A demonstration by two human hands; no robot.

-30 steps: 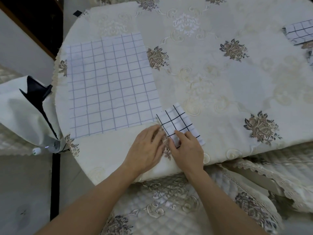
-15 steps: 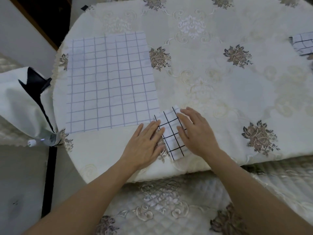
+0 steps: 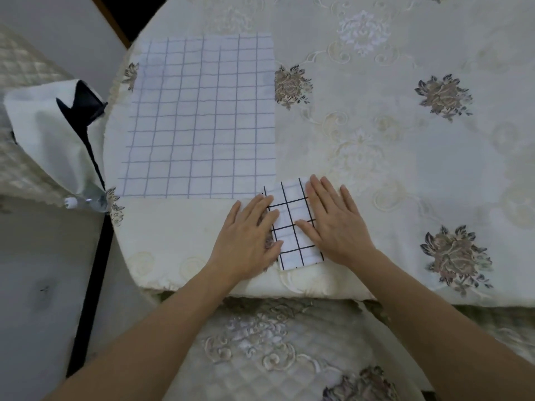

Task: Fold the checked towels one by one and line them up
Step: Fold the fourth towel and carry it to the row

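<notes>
Checked towels: two in view.
Spread towel (image 3: 202, 117): one, with pale violet lines, lying flat and unfolded on the left part of the surface.
Folded towel (image 3: 293, 250): one, with black lines, a small rectangle near the front edge of the surface. Its far left corner lies just beside the spread towel's near right corner.
Hands: two, both bare.
Left hand (image 3: 249, 235): grip spread, fingers straight, the palm on the tablecloth and the fingertips on the folded towel's left edge.
Right hand (image 3: 333, 224): grip spread and flat, pressing on the folded towel's right side, with the thumb lying across its middle.
Surface (image 3: 376, 157): rounded, under a cream embroidered tablecloth. Three large dark rose motifs (image 3: 292, 86) show in full to the right of the towels.
Bottle (image 3: 88, 201): one, clear with a white cap, lying just left of the surface.
White cloth (image 3: 49, 131): one, draped at the left with a black piece on it.
Quilted cover (image 3: 260, 342): embroidered, below the front edge.
Room: grey floor (image 3: 34, 285), pale wall (image 3: 58, 30).
</notes>
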